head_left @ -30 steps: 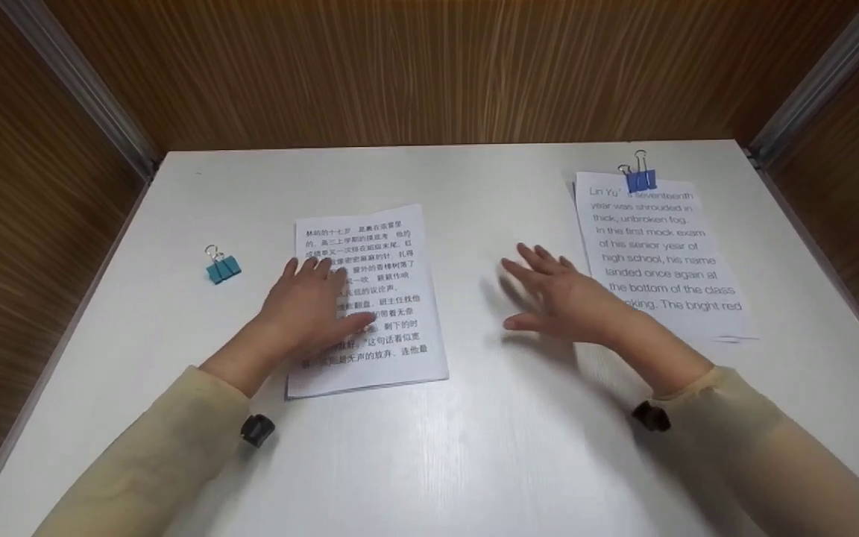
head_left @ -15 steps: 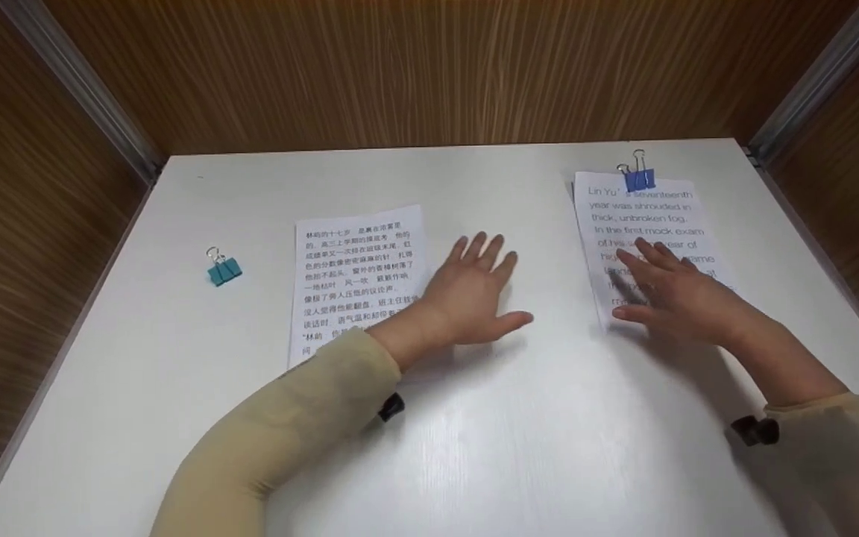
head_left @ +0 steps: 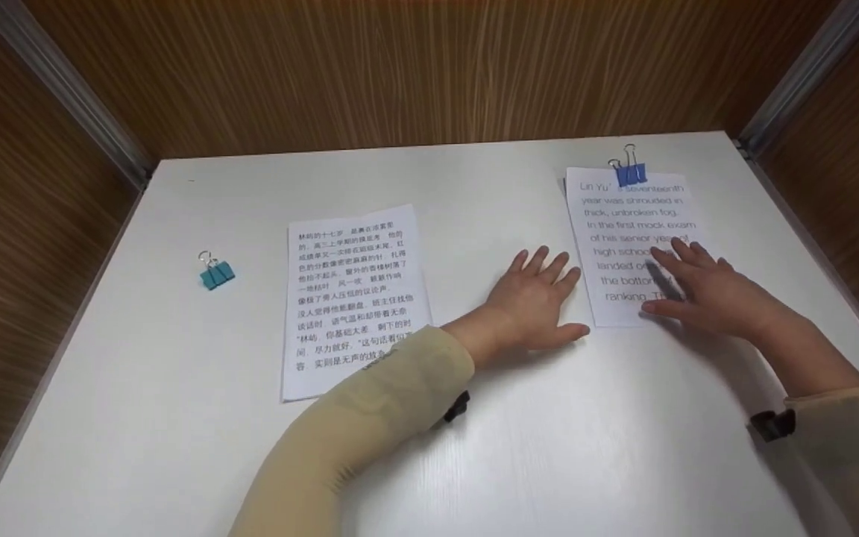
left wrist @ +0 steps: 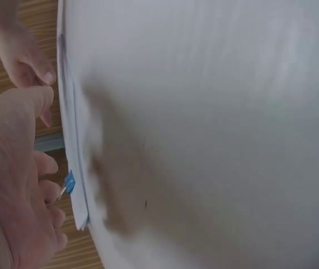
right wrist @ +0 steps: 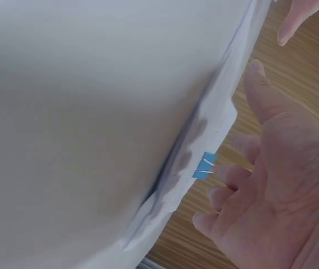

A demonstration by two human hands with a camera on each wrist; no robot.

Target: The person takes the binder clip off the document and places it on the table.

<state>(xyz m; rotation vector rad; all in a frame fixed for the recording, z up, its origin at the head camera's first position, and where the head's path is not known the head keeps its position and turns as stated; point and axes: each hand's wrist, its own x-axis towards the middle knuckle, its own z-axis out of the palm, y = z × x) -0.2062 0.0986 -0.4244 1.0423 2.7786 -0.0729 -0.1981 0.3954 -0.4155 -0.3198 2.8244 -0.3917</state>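
On the right of the table lies a stack of English-printed sheets (head_left: 623, 224), with a blue binder clip (head_left: 631, 174) on its top edge. My right hand (head_left: 728, 294) is over the lower right of that stack, fingers spread and holding nothing; its shadow falls on the paper in the right wrist view. Just left of the stack, my left hand (head_left: 530, 306) hovers above the table with spread fingers, also holding nothing. A stack of Chinese-printed sheets (head_left: 351, 298) lies left of centre, its lower right corner hidden by the left sleeve. The blue clip (right wrist: 205, 166) shows in the right wrist view too.
A teal binder clip (head_left: 218, 276) lies loose on the white table (head_left: 139, 418), left of the Chinese sheets. Wood-grain panels (head_left: 429, 74) enclose the table at the back and both sides.
My left hand has moved right, from over the Chinese sheets to beside the English stack. My right hand has moved right, over the English stack. The papers and clips keep their places.
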